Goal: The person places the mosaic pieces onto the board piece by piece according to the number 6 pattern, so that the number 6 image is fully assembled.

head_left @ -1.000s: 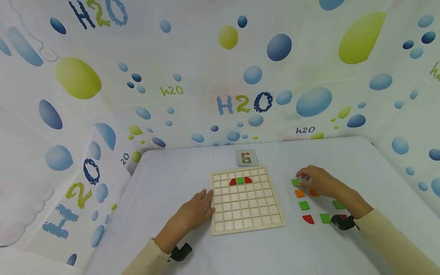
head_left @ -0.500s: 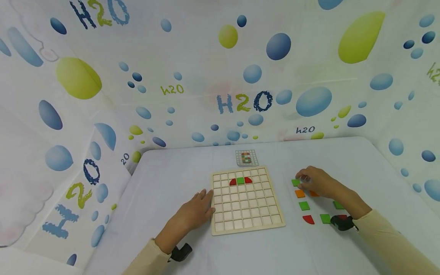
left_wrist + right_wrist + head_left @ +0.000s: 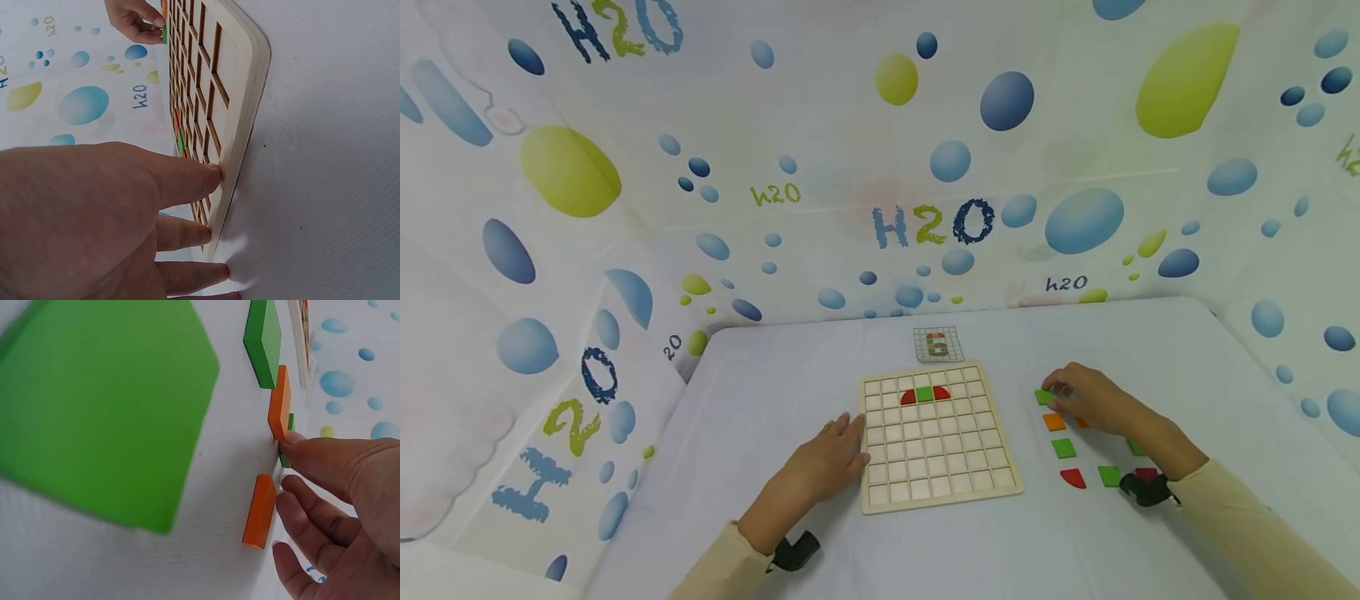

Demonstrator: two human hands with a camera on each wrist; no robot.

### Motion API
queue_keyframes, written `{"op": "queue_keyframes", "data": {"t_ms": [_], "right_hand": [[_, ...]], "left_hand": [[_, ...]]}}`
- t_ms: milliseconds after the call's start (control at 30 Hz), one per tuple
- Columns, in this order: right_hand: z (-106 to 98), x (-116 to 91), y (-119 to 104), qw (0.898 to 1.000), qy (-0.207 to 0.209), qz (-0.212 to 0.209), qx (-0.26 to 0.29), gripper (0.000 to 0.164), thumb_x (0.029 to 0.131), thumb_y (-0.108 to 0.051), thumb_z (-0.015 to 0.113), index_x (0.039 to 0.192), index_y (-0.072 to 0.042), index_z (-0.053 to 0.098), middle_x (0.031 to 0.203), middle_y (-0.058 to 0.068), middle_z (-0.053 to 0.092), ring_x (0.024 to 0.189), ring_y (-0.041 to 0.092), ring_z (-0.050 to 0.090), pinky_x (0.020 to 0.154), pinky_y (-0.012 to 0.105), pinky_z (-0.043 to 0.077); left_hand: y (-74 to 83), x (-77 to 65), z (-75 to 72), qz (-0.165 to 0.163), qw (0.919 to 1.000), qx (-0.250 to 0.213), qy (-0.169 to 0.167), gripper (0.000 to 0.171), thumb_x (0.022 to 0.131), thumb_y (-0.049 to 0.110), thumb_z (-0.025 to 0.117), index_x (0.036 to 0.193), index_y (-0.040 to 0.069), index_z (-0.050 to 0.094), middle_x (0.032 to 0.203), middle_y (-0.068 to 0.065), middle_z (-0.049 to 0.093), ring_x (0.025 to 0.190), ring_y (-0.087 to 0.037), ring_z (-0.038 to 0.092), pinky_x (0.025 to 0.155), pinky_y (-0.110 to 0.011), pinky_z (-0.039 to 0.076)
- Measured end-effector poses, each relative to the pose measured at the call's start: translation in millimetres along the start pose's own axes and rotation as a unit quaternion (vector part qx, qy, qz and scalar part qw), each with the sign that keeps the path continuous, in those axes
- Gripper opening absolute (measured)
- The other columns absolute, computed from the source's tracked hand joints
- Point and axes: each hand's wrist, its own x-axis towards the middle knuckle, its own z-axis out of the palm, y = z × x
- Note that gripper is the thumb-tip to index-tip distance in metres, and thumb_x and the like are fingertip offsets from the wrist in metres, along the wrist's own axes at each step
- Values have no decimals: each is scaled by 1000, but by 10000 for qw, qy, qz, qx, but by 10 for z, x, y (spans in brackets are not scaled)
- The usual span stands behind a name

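My left hand (image 3: 823,460) rests at the left edge of a wooden grid board (image 3: 931,462). In the left wrist view, its thumb and fingers lie fairly straight against the board's rim (image 3: 245,87). On the board, a green square tile (image 3: 924,394) sits between two red quarter-round tiles (image 3: 908,398). Off to the right, my right hand (image 3: 1092,398) pinches another green square tile (image 3: 1042,397) at the table surface. That tile (image 3: 285,456) is partly hidden by the thumb and an orange tile (image 3: 280,405) in the right wrist view.
Behind the board lies a small pattern card (image 3: 937,344). Below my right hand are several loose tiles, including an orange square (image 3: 1054,422), a green square (image 3: 1063,448) and a red quarter-round (image 3: 1072,478). A printed cloth backdrop (image 3: 835,250) rises behind the table.
My right hand's fingers have closed in on the green square tile, which has shifted slightly left. My left hand and the board have stayed in place.
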Motion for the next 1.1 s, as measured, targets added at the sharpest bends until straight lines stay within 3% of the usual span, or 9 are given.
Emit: {"op": "queue_keyframes", "data": {"t_ms": [667, 1100], "right_hand": [[0, 31, -20, 9998, 155, -101, 82, 26, 100, -13, 73, 124, -3, 69, 107, 6, 69, 98, 23, 62, 94, 47, 60], [-27, 107, -277, 9992, 193, -361, -10, 27, 99, -9, 74, 126, -6, 69, 113, 5, 69, 106, 24, 64, 98, 48, 59]], "left_hand": [[7, -2, 11, -33, 9999, 118, -25, 62, 109, 29, 58, 161, 0, 40, 164, -29, 38, 150, -50, 41, 117, -62, 42], [18, -6, -13, -53, 10000, 55, -52, 62, 109, 29, 58, 161, 0, 40, 164, -29, 38, 150, -50, 39, 118, -62, 40]]}}
